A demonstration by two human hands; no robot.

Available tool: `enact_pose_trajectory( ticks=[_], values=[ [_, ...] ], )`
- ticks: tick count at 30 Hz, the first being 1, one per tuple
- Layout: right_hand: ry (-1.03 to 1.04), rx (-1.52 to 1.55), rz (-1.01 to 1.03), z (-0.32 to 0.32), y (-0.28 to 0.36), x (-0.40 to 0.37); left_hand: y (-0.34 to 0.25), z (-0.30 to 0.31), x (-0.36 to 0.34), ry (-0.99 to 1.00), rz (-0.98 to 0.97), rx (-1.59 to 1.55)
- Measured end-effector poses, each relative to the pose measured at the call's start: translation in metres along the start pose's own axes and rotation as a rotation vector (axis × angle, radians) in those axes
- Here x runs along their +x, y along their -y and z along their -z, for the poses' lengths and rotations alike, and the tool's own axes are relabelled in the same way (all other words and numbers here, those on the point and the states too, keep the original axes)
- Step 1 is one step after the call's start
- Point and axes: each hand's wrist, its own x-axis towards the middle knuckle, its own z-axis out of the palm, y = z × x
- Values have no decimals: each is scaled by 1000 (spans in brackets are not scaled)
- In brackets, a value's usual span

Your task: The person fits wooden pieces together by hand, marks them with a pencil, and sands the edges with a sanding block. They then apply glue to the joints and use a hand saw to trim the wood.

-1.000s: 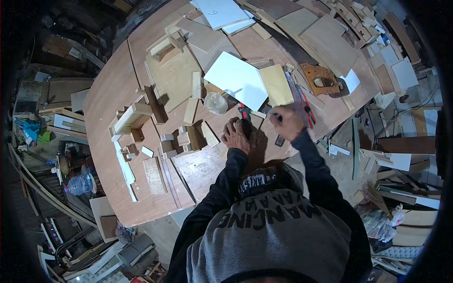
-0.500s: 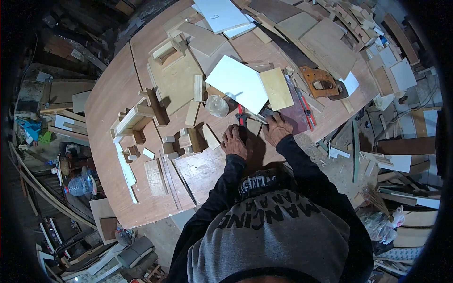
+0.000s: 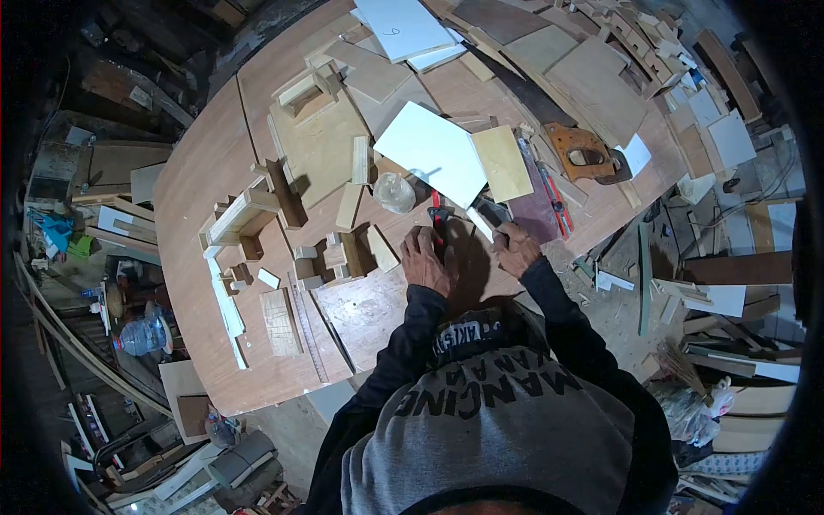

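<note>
My left hand [image 3: 427, 263] rests on the table near its front edge. Its fingers are bent around the rear of a slim red-and-black tool [image 3: 439, 215], whose exact kind I cannot make out. To its right, my right hand [image 3: 517, 250] is closed in a pinch at the near end of a narrow pale strip [image 3: 481, 225]. A dark object [image 3: 493, 212] lies just beyond these fingers, partly hidden. A white panel [image 3: 433, 154] and a small yellowish board [image 3: 502, 163] lie ahead of both hands, beside a cloudy plastic cup [image 3: 395, 193].
A wooden-handled saw [image 3: 584, 156] and a red level-like bar [image 3: 558, 202] lie on the right. Small wooden box assemblies [image 3: 336, 260] stand on the left, near a ruler [image 3: 309, 335]. Stacked offcuts [image 3: 639, 51] fill the table's far right.
My right hand has drawn slightly right and toward me, its fingers going from spread to pinched. The pale strip has shifted the same way. My left hand has barely moved.
</note>
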Motion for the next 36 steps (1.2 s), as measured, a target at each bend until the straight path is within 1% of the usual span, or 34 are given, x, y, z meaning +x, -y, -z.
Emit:
enact_pose_trajectory(
  ticks=[1, 2, 3, 4, 5, 6, 7, 8, 9, 10, 11, 12, 13, 14, 15, 16, 18, 19, 20, 21, 22, 24, 26, 27, 28, 29, 30, 31, 33, 34, 36],
  values=[
    [217, 497, -162, 22, 5, 1, -1, 4, 1, -17, -110, -50],
    [435, 994, -324, 39, 10, 2, -6, 6, 2, -19, -105, -48],
    [404, 1050, -440, 45, 18, 2, -12, 6, 4, 51, 0, -314],
    [405, 1050, -436, 48, 22, 1, -18, 3, 6, 122, 104, -580],
    [318, 1050, -287, 50, 25, 0, -5, -24, 7, 118, 51, -860],
    [227, 1044, -139, 51, 25, -1, -10, -21, 12, 117, 48, -862],
    [26, 680, 135, 53, 23, 0, -21, -13, 17, 150, 80, -907],
    [23, 677, 136, 54, 23, 0, -28, -10, 21, 183, 115, -952],
    [18, 728, 119, 55, 27, -1, -25, -15, 24, 184, 266, -1006],
    [12, 778, 104, 56, 30, -1, -23, -20, 25, 184, 262, -1006],
    [84, 867, -53, 48, 27, -5, -20, -24, 26, 133, 227, -1087],
    [86, 868, -51, 43, 27, -8, -21, -24, 25, 79, 195, -1166],
    [90, 780, -106, 39, 26, -10, -21, -23, 24, 72, 197, -1166],
    [95, 693, -156, 35, 25, -12, -21, -21, 23, 33, 108, -1026],
    [107, 703, -139, 35, 26, -12, -19, -18, 22, -14, 25, -878],
    [97, 720, -75, 35, 27, -12, -19, -19, 22, -121, -67, -677],
    [85, 752, 56, 36, 25, -13, -15, -21, 20, -100, -35, -585],
    [139, 774, 54, 35, 23, -14, -3, -30, 21, -17, -13, -370],
    [189, 791, 48, 35, 20, -14, 5, -39, 19, -36, -2, -365],
    [197, 794, 66, 34, 16, -11, 6, -40, 19, 49, 131, -520],
    [249, 915, 4, 33, 13, -9, 9, -41, 18, 134, 263, -676],
    [315, 1036, -48, 32, 15, -8, 10, -36, 18, 210, 409, -778],
    [184, 771, 49, 37, 19, -8, 15, -45, 13, 192, 352, -1342],
    [229, 705, 55, 34, 14, -7, 7, -36, 12, 178, 353, -1345],
    [234, 705, 65, 35, 15, -6, -8, -18, 12, 125, 193, -1107],
    [195, 751, 128, 37, 17, -4, -16, -8, 13, 74, 40, -864],
    [157, 796, 189, 38, 18, -3, -12, -12, 12, 66, 42, -863],
    [159, 797, 196, 33, 14, -3, -6, -21, 11, 65, 38, -862],
    [233, 742, 217, 21, 4, -5, 7, -44, 10, 59, 38, -860],
    [236, 744, 223, 26, 9, -4, 12, -53, 13, 23, 129, -906],
    [467, 872, -7, 37, 19, -2, 17, -60, 14, -19, 221, -952]
  ],
)
